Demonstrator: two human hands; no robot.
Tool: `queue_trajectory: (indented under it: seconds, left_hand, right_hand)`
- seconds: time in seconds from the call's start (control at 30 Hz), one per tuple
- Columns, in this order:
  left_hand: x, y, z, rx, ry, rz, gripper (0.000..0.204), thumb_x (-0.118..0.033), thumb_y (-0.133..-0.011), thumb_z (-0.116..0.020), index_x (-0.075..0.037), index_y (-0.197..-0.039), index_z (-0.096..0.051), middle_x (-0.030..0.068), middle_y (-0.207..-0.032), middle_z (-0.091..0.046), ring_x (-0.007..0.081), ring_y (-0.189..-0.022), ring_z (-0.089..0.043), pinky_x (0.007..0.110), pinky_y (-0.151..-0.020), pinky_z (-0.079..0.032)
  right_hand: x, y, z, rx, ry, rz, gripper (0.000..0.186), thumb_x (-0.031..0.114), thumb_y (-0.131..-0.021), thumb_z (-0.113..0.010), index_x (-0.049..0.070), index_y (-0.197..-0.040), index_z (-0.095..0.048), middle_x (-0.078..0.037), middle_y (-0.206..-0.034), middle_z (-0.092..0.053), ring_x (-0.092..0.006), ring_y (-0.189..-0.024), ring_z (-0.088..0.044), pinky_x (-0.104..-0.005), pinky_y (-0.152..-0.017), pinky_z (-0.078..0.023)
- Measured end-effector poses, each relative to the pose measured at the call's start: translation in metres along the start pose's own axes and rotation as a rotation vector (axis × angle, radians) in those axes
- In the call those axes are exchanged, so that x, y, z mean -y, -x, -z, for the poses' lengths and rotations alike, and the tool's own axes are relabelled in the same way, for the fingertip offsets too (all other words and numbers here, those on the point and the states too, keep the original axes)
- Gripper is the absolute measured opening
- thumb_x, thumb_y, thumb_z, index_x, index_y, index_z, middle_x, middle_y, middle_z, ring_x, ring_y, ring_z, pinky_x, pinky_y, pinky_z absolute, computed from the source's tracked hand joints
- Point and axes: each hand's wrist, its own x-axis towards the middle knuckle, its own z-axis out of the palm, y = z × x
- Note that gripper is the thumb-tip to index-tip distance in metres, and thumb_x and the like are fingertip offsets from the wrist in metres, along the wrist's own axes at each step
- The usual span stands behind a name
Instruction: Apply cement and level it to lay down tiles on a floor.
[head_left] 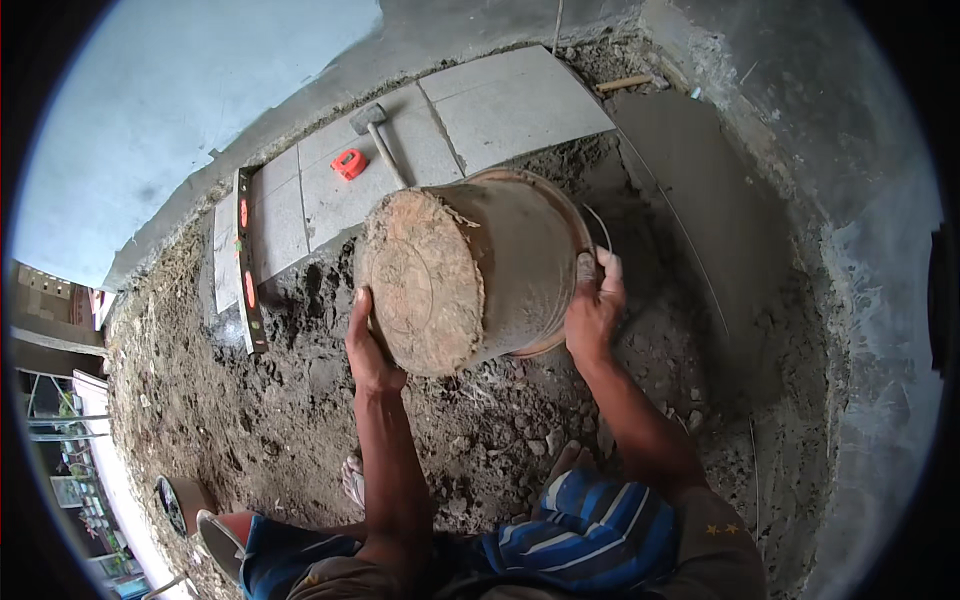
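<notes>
A mud-caked bucket (518, 268) is held tipped on its side, its dirt-crusted bottom turned left and toward me and its mouth facing right. My left hand (370, 350) presses against the edge of the base, thumb up along its side. At the other end my right hand (597, 305) grips the rim, close to a thin wire handle (599, 225). The bucket's inside is hidden from view. Beyond it, a hammer (380, 140) with a dark, blocky head and an orange-red tape measure (348, 164) lie on grey floor tiles (520, 105).
A spirit level (246, 260) lies across the left end of the tiles. Wet grey mortar (690, 180) spreads at right, with a taut string (680, 215) over it. Rough soil (260, 420) surrounds my feet. A small bucket (185, 503) stands lower left. Walls border the far and right sides.
</notes>
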Motion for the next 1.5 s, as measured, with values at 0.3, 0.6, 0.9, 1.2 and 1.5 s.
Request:
queue_trajectory:
  seconds: [0.3,0.6,0.9,1.2,1.5]
  left_hand:
    - [-0.001,0.026,-0.004,-0.092,-0.268,-0.350,0.052,-0.024,-0.099,-0.065,0.003,-0.142,-0.051,0.0130,-0.130,-0.064,0.0216,-0.117,-0.062,0.036,-0.104,-0.048]
    - [-0.009,0.029,-0.015,-0.216,-0.287,-0.267,0.053,-0.021,-0.100,-0.064,0.009,-0.141,-0.048,0.0135,-0.132,-0.061,0.0186,-0.123,-0.057,0.028,-0.109,-0.041]
    - [0.046,0.002,0.079,-0.220,-0.439,0.111,0.058,-0.033,-0.102,-0.058,-0.001,-0.149,-0.044,0.0154,-0.139,-0.059,0.0267,-0.127,-0.057,0.041,-0.110,-0.045]
    - [-0.039,0.026,0.002,-0.290,-0.297,-0.316,0.063,-0.045,-0.105,-0.048,0.000,-0.150,-0.045,0.0216,-0.144,-0.053,0.0330,-0.128,-0.057,0.046,-0.105,-0.049]
    - [0.083,-0.005,0.074,-0.083,-0.197,0.242,0.082,-0.062,-0.095,-0.054,-0.013,-0.157,-0.035,0.0142,-0.154,-0.045,0.0371,-0.139,-0.043,0.060,-0.111,-0.037]
  right_hand:
    - [-0.043,0.048,-0.001,-0.105,0.122,-0.191,0.041,0.037,-0.105,-0.054,-0.001,-0.118,-0.058,-0.016,-0.109,-0.065,-0.0233,-0.102,-0.059,-0.0390,-0.095,-0.045]
    - [-0.016,0.042,0.027,-0.050,0.133,-0.223,0.027,0.025,-0.107,-0.053,0.000,-0.115,-0.059,-0.010,-0.103,-0.067,-0.0177,-0.095,-0.060,-0.0356,-0.087,-0.049]
    - [-0.119,0.068,0.021,0.003,0.223,-0.335,0.030,0.031,-0.107,-0.054,0.001,-0.109,-0.059,-0.007,-0.098,-0.066,-0.0134,-0.087,-0.057,-0.0338,-0.080,-0.048]
    - [0.041,0.028,0.017,0.013,-0.117,-0.103,0.017,0.018,-0.105,-0.056,0.001,-0.107,-0.057,-0.005,-0.086,-0.060,-0.0114,-0.082,-0.054,-0.0330,-0.074,-0.047]
    - [-0.113,0.029,0.017,-0.211,0.334,-0.150,0.019,0.017,-0.099,-0.061,0.000,-0.107,-0.060,-0.020,-0.089,-0.067,-0.0358,-0.083,-0.065,-0.0450,-0.078,-0.050]
